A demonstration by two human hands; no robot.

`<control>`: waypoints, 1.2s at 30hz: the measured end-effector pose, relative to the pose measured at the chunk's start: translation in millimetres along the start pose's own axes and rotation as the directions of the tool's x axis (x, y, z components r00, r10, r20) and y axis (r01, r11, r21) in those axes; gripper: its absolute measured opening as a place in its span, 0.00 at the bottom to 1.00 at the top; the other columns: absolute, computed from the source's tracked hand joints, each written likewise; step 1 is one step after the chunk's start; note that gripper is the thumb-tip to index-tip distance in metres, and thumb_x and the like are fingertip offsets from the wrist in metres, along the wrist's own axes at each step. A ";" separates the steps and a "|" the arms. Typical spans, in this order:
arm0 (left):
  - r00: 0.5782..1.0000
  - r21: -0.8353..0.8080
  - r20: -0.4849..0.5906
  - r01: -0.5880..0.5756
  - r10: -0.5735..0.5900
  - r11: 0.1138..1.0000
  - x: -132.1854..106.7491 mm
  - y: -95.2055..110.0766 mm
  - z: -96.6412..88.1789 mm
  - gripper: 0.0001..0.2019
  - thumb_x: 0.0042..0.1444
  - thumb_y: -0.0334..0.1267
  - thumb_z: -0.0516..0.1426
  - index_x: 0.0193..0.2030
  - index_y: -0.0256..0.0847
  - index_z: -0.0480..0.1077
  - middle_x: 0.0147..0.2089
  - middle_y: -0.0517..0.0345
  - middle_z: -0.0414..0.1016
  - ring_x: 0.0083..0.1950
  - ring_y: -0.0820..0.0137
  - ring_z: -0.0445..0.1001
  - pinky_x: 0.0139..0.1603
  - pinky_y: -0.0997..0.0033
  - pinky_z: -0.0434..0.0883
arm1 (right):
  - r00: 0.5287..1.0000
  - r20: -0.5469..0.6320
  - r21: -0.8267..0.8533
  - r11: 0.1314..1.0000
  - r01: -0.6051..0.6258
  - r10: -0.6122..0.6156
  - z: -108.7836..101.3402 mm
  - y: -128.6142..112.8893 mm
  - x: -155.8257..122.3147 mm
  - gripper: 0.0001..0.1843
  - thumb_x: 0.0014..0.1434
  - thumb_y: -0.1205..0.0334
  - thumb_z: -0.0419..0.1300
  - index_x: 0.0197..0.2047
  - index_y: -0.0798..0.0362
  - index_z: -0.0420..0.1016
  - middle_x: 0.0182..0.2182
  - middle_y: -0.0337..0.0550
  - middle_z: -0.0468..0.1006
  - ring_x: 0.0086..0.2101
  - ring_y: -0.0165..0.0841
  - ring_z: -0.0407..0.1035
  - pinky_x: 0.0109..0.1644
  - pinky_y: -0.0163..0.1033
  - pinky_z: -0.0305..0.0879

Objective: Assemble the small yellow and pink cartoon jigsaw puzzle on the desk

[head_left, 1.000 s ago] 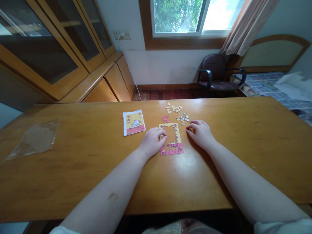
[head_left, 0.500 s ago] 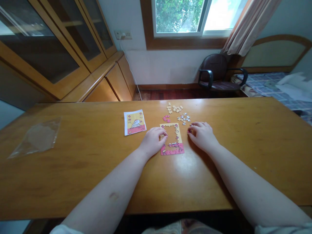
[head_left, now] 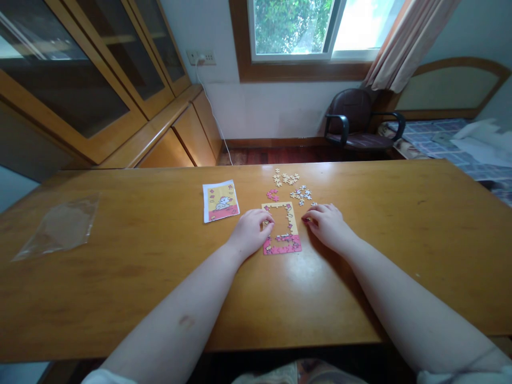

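A partly built jigsaw puzzle (head_left: 282, 246), a pink and yellow border with a bare middle, lies flat on the wooden table (head_left: 160, 277). My left hand (head_left: 251, 233) rests palm down on its left edge, fingers curled over the border. My right hand (head_left: 327, 224) lies just right of the puzzle, its fingertips drawn together at the right border. Whether a piece sits between them is hidden. Loose pieces lie beyond the puzzle: a cream cluster (head_left: 285, 177), a few pink pieces (head_left: 272, 194) and a mixed cluster (head_left: 302, 193).
A picture card (head_left: 220, 200) showing the finished image lies left of the puzzle. A clear plastic bag (head_left: 60, 226) sits at the table's far left. Behind the table are a dark office chair (head_left: 352, 125), wooden cabinets (head_left: 100, 80), a window and a bed at right.
My right hand has slid a little left and nearer, from the loose pieces to the puzzle's right border. My left hand has stayed on the left edge.
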State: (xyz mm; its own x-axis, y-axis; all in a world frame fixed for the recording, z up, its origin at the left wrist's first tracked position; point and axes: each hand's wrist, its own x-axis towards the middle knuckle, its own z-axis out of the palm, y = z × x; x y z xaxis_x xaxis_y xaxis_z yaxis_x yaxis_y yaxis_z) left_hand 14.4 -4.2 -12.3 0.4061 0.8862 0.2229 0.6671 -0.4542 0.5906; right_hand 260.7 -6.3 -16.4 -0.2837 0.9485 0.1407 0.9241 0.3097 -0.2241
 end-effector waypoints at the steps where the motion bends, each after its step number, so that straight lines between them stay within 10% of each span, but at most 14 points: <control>1: 1.000 0.001 -0.001 -0.001 0.001 1.000 0.0 0.3 -0.2 0.06 0.56 0.36 0.53 0.34 0.42 0.72 0.42 0.56 0.77 0.47 0.65 0.72 0.52 0.60 0.68 | 1.000 0.005 -0.004 1.000 0.007 -0.007 -1.3 -1.1 -0.7 0.11 0.59 0.62 0.55 0.39 0.48 0.79 0.43 0.44 0.77 0.43 0.39 0.66 0.53 0.46 0.55; 36: 1.000 -0.002 0.006 -0.006 0.006 1.000 0.2 0.6 -0.3 0.06 0.56 0.35 0.53 0.34 0.42 0.71 0.42 0.56 0.77 0.47 0.66 0.72 0.52 0.62 0.67 | 0.988 0.152 0.103 0.995 0.001 -0.017 -8.4 0.8 -1.9 0.08 0.55 0.55 0.62 0.34 0.48 0.79 0.37 0.43 0.76 0.38 0.36 0.67 0.45 0.40 0.60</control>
State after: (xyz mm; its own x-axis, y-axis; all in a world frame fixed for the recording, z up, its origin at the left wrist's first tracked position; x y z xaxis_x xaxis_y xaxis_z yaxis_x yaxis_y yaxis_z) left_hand 14.7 -4.3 -11.6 0.4137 0.8831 0.2215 0.6632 -0.4590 0.5912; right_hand 264.1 -8.4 -8.8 -0.3350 0.9422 -0.0032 0.8924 0.3162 -0.3220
